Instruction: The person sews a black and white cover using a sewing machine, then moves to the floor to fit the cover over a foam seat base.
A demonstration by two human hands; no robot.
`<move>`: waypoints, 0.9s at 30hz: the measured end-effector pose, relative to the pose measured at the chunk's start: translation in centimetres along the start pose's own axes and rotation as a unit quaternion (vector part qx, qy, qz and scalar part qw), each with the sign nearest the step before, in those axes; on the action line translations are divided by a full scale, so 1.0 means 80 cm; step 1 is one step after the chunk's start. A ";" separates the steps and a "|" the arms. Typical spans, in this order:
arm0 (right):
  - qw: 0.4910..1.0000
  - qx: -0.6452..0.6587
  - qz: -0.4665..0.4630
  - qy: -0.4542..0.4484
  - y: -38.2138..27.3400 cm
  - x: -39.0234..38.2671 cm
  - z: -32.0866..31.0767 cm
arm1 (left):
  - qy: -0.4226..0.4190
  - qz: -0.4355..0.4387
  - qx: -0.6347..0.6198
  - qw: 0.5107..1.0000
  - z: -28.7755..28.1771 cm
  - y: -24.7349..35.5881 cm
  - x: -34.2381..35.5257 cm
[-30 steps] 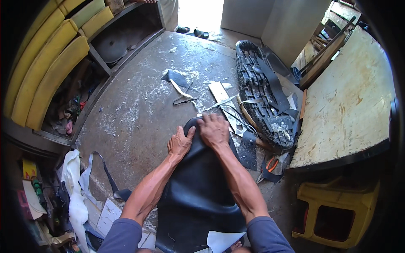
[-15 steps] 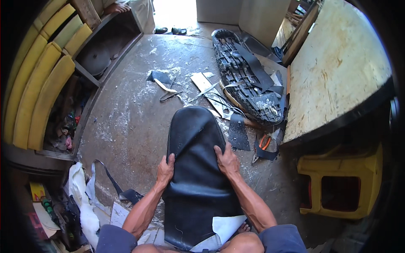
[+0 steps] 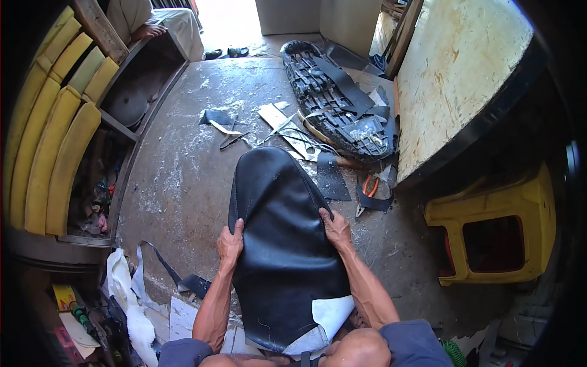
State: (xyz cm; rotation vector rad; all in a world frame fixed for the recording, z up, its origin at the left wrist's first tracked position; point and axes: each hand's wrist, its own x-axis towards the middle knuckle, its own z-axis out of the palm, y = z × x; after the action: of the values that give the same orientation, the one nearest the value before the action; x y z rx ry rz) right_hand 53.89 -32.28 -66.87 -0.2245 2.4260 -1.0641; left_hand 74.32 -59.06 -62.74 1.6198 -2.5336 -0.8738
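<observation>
A long black leather-like seat cover (image 3: 278, 244) with a stitched edge and a rounded far end lies in front of me, its near end over my lap. My left hand (image 3: 230, 241) grips its left edge, the thumb on top and the fingers hidden beneath. On the opposite edge my right hand (image 3: 335, 229) pinches the cover the same way. A white underside flap (image 3: 332, 311) is folded up at the near right corner. Past the rounded end, an upturned seat base (image 3: 330, 101) with a ribbed black underside rests on the floor.
Scraps, a white strip (image 3: 287, 130) and orange-handled pliers (image 3: 369, 186) lie on the dusty floor. A yellow plastic stool (image 3: 495, 229) is at right, below a pale board (image 3: 468, 73). Yellow foam pads (image 3: 73, 165) line the left shelf. Another person's foot (image 3: 148, 32) shows at far left.
My hands have moved slightly apart, spreading the cover wider and lifting its edges. The whole scene has shifted as my head turned a little.
</observation>
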 end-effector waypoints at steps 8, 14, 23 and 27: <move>0.999 -0.009 0.024 -0.033 0.020 -0.007 0.002 | -0.011 -0.005 -0.250 0.968 0.016 -0.054 0.000; 0.995 0.046 0.041 -0.075 0.033 -0.015 -0.010 | -0.053 -0.004 -0.238 0.970 0.026 -0.073 -0.008; 0.998 -0.064 0.007 0.012 0.033 -0.007 0.011 | -0.011 -0.020 -0.244 0.969 0.074 -0.082 0.011; 0.990 -0.131 0.042 0.027 0.009 -0.010 0.007 | -0.022 0.025 -0.158 0.987 0.062 -0.070 0.016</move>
State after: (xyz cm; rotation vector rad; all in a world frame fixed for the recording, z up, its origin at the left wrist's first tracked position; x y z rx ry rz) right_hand 54.91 -31.83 -67.43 -0.1790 2.5969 -0.7230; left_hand 76.87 -59.66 -69.86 1.4493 -2.2999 -1.2422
